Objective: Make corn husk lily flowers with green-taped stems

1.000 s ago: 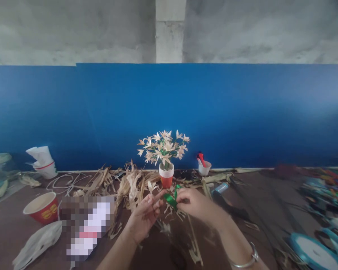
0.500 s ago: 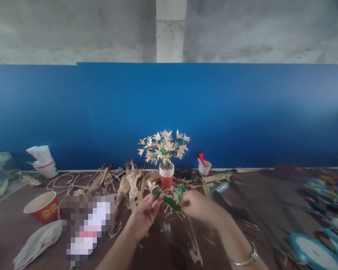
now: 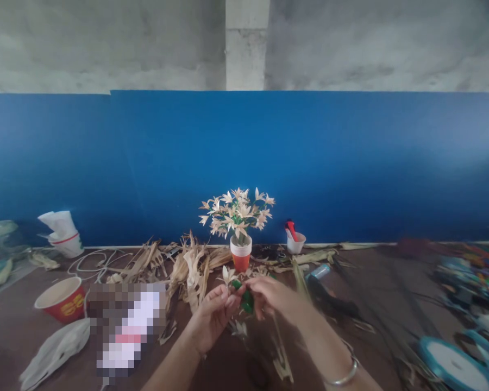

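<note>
Left fingertips are pinching in close, and a pale flower (image 3: 228, 275) is standing just above them, its stem disappearing behind thumb and finger. Right fingers are gripping a green ribbon (image 3: 246, 302), which is curling between the two hands; the fingertips are overlapping it and blurring, so their exact hold is hard to make out. The left hand (image 3: 212, 320) is turning its thumb side up, its lower fingers folding inward. The right hand (image 3: 271, 294) is arching over from the right, back upward, knuckles hiding part of the ribbon. Both forearms are slanting in from the near edge, which is cutting them off; a silver bangle (image 3: 345, 376) is circling the right wrist. Just beyond the hands, a red-and-white pot (image 3: 241, 255) is holding a bunch of similar flowers (image 3: 240, 212). Dry husks (image 3: 193, 266) are lying to its left, and pixelation is masking something (image 3: 126, 331) nearer left.
</note>
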The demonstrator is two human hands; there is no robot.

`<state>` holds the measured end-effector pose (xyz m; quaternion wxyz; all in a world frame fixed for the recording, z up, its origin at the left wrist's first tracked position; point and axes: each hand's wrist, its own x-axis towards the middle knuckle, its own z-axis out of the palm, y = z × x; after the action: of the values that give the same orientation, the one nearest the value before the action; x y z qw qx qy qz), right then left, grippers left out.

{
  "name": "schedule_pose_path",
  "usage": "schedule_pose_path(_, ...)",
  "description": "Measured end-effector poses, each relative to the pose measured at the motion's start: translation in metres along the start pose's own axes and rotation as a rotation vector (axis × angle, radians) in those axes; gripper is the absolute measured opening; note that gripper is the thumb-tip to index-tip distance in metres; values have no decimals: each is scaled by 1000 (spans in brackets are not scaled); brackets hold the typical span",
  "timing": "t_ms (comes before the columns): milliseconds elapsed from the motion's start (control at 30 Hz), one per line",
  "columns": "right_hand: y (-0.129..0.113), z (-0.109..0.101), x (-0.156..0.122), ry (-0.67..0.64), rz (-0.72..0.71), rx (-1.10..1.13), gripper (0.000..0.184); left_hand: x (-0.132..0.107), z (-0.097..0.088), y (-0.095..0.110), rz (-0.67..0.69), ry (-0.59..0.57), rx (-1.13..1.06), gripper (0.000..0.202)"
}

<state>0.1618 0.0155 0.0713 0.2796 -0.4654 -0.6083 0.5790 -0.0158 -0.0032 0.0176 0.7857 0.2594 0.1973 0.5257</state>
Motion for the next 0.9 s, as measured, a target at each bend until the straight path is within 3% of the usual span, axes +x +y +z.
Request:
schedule_pose_path(200, 4, -1, 2, 116, -152, -150, 45, -1, 4, -1, 4, 4, -10, 6)
schedule_pose_path(333, -4, 1, 0, 247, -146, -311, 17, -1, 8, -1, -11, 56, -7, 8)
schedule_pose_path(433, -6, 2, -1, 338, -224, -398, 8, -1, 9, -1, 1, 83, -11, 10)
schedule_pose_path(700, 4, 3, 6, 189, -263, -120, 17, 2, 2, -2, 42, 135, -34, 10)
schedule_pose_path(900, 8, -1, 12, -56, -79, 431, 10, 1, 0, -2, 90, 13, -1, 9)
